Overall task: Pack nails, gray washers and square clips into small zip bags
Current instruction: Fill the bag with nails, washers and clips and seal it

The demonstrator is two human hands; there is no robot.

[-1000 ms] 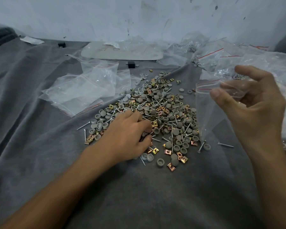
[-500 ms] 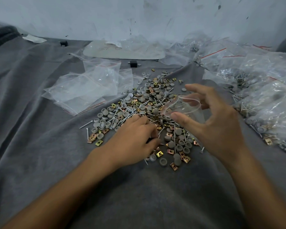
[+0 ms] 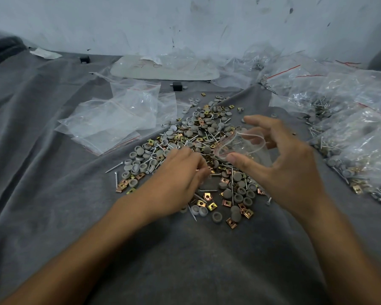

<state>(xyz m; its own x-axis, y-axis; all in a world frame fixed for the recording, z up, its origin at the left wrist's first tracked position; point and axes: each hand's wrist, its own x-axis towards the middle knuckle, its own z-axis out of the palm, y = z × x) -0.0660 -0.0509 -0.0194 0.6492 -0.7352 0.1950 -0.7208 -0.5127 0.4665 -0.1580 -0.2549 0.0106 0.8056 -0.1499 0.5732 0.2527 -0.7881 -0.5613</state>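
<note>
My right hand [image 3: 284,168] pinches small zip bag [image 3: 242,146], mouth open, just right of left hand [image 3: 178,179]. Left fingers curl into pile of nails, washers, clips [image 3: 198,133]; grip unclear.

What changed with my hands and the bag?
The right hand brought the small zip bag down and left from the right side to the pile of nails, washers and clips, its mouth held open, next to the left hand. The left hand stayed on the pile, fingers curled among pieces; the empty bags lie unmoved.
</note>
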